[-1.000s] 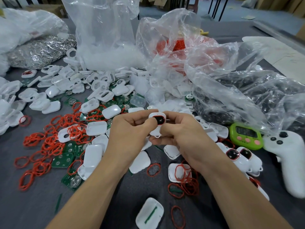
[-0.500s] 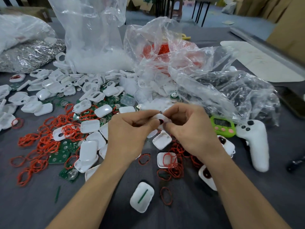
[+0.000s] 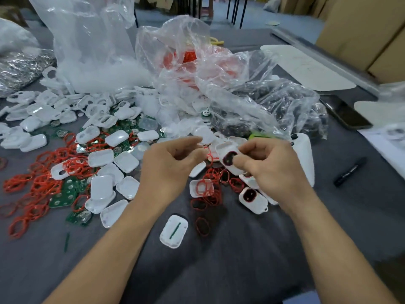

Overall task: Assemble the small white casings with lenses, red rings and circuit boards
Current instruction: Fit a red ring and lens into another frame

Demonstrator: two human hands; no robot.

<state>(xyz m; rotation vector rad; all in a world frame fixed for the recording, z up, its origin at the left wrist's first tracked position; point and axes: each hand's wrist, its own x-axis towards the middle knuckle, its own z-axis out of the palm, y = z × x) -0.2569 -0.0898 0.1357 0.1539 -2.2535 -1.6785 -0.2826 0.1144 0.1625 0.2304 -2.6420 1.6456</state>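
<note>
Grey tabletop (image 3: pixel 241 270) lies strewn with white casing halves, red rings (image 3: pixel 37 185) and green circuit boards (image 3: pixel 65 194) left of the hands. A second ago both hands pressed one casing (image 3: pixel 230 157) together; now the left hand (image 3: pixel 171 165) has let go, its grip loosely curled and empty, just left of the casing. Right hand (image 3: pixel 271 170) alone pinches it, lens and ring seated, so this unit looks ready to join the finished casing (image 3: pixel 253 199) just below.

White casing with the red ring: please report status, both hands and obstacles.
Right hand holds the white casing, red ring fitted. Left hand loosely curled, off it. Nothing in the way.
</note>
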